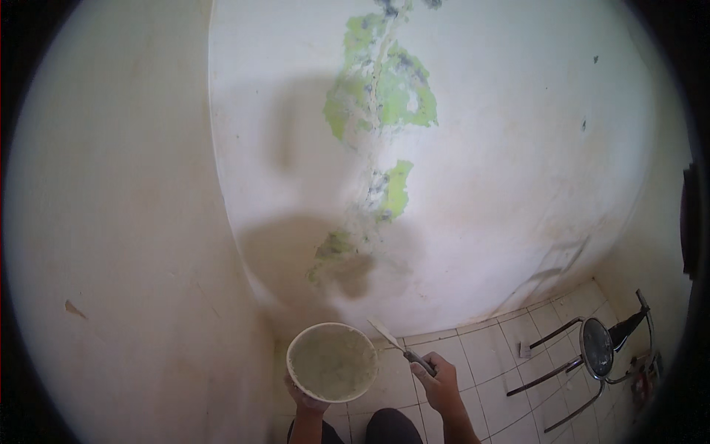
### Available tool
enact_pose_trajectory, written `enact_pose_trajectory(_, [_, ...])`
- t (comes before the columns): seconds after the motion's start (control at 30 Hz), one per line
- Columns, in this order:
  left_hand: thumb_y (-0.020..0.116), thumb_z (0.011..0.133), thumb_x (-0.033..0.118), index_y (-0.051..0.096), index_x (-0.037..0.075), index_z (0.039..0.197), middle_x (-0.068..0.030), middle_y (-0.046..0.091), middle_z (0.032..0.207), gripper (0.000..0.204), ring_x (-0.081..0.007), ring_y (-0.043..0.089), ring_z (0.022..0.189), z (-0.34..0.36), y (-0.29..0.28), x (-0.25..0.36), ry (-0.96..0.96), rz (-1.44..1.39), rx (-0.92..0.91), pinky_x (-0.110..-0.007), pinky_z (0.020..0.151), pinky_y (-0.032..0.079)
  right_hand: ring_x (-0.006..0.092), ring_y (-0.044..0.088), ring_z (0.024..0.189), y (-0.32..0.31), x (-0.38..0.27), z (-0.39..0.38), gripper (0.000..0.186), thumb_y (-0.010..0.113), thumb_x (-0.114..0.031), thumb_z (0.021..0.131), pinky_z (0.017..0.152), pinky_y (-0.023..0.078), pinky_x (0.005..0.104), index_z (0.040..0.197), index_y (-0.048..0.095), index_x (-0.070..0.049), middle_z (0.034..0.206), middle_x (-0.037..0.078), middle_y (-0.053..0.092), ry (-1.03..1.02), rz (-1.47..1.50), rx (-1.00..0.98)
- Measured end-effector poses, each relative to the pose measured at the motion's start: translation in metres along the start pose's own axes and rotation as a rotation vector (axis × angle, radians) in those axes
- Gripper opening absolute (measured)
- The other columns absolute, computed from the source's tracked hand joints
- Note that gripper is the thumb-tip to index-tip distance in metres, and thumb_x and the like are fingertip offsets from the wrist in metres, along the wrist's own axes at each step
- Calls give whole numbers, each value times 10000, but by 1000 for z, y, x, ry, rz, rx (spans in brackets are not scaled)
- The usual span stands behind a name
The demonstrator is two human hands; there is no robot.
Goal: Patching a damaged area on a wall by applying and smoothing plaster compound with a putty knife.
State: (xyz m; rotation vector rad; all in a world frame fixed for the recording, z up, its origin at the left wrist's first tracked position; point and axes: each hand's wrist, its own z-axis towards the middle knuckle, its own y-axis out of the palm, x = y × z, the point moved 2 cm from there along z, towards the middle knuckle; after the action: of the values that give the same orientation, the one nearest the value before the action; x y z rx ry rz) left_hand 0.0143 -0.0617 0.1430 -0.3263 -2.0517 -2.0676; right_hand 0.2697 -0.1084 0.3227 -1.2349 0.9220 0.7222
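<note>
My left hand is closed on the lower left side of a round, white-rimmed bowl. A greyish-white paste like wall filler fills much of it, and dried smears coat the rim. To the right of the bowl, my right hand grips the dark handle of a putty knife. Its blade points up and left, pale with paste, apart from both bowl and wall. Ahead, a white wall has a rough vertical crack with peeled patches showing green paint.
A metal-framed chair with a round seat lies tipped over on the white tiled floor at right. Close on my left stands another wall. My dark-clothed knees show below. Reddish items sit behind the chair.
</note>
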Motion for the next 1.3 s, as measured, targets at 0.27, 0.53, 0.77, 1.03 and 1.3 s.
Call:
enact_pose_trajectory(0.27, [410,895,733,381,177,1553,-123,420,1556,861,-398,428,1398,49,69,23,-5,27,-28,-620,1123,381,367,638,652,-32,-95,86,337,725,-305,926,610,481,446,1024,580,-17,708,173,634,-245,-175,-16])
enact_pose_trajectory(0.53, [418,938,656,420,139,1500,-98,475,1490,764,-335,476,1354,112,142,10,232,138,-32,-570,1099,427,353,636,670,-85,-176,181,364,822,-301,835,611,502,425,1001,622,-45,770,135,662,-760,-543,-232])
enact_pose_trajectory(0.77, [464,939,686,409,80,1483,-124,498,1457,816,-301,501,1329,144,254,31,561,456,-208,-528,1094,454,325,642,812,-135,-244,236,373,779,-349,857,746,504,428,1011,632,-42,886,117,666,-988,-741,-396])
enact_pose_trajectory(1.03, [332,990,679,445,97,1474,-130,514,1455,765,-315,504,1321,144,272,30,560,614,-341,-521,1099,433,326,641,897,-79,-257,248,314,724,-323,878,792,492,428,995,611,-54,907,101,634,-1214,-887,-696])
enact_pose_trajectory(1.3, [305,973,678,453,150,1484,-108,518,1462,750,-319,510,1312,146,240,54,156,138,8,-521,1101,425,333,668,791,-111,-303,214,340,720,-355,878,761,497,450,967,619,-43,814,114,653,-991,-770,-632])
